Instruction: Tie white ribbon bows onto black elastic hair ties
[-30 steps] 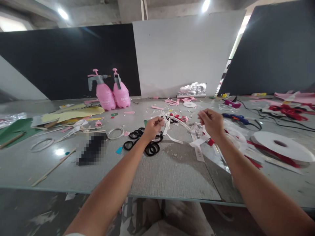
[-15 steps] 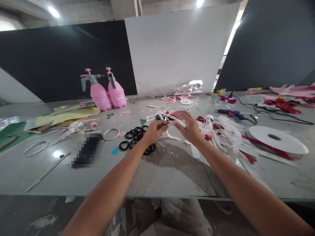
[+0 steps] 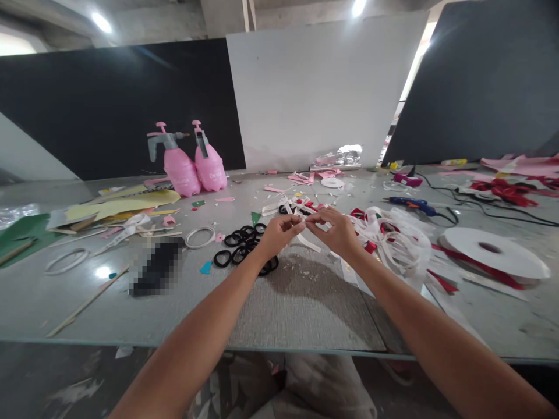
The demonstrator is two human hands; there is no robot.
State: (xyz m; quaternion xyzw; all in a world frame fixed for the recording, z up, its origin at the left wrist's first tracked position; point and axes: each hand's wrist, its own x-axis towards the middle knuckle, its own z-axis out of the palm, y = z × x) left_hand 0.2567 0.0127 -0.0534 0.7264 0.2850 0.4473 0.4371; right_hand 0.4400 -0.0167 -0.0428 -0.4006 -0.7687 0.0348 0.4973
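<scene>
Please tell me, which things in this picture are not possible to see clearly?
Head view, the only one:
- Pixelated patch: blur hides what lies there.
- White ribbon between left hand and right hand: the fingers cover the grip.
- Spray bottles: label print too small.
- Red ribbons: cut off by the right edge.

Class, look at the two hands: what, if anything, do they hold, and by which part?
Both the left hand and right hand pinch a white ribbon strip between fingertips, at its upper part; its tail hangs free.
</scene>
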